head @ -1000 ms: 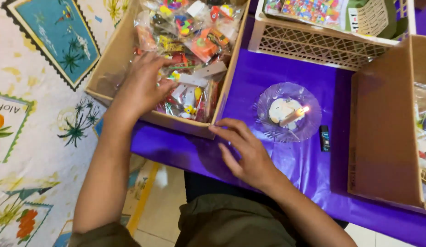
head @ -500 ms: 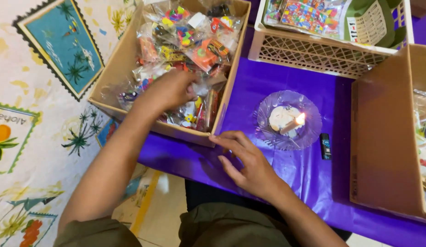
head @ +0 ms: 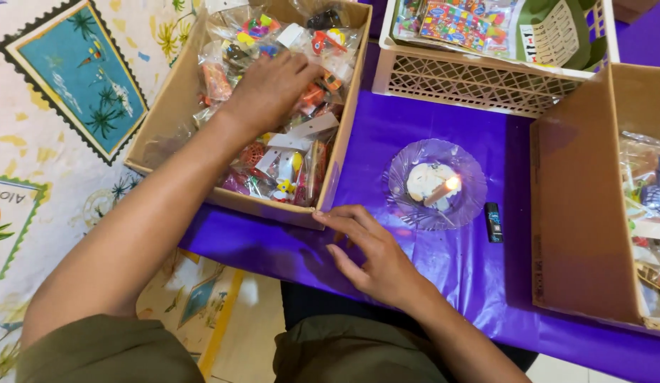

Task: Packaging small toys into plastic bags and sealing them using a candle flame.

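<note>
Purple cloth [head: 443,262] bears candle plate [head: 401,198], lighter [head: 492,221], crate [head: 479,85].

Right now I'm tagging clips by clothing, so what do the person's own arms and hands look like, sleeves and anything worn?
Both arms are bare from the upper arm down. The left hand and right hand wear no gloves, rings, watch or bracelet that I can see. Short olive-green sleeves show at the bottom edge, one on each upper arm. No markings visible.

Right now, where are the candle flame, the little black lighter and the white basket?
Candle flame [head: 453,183], head view, its bright glow.
Black lighter [head: 493,221], head view, middle of its body.
White basket [head: 479,84], head view, lattice front wall.
</note>
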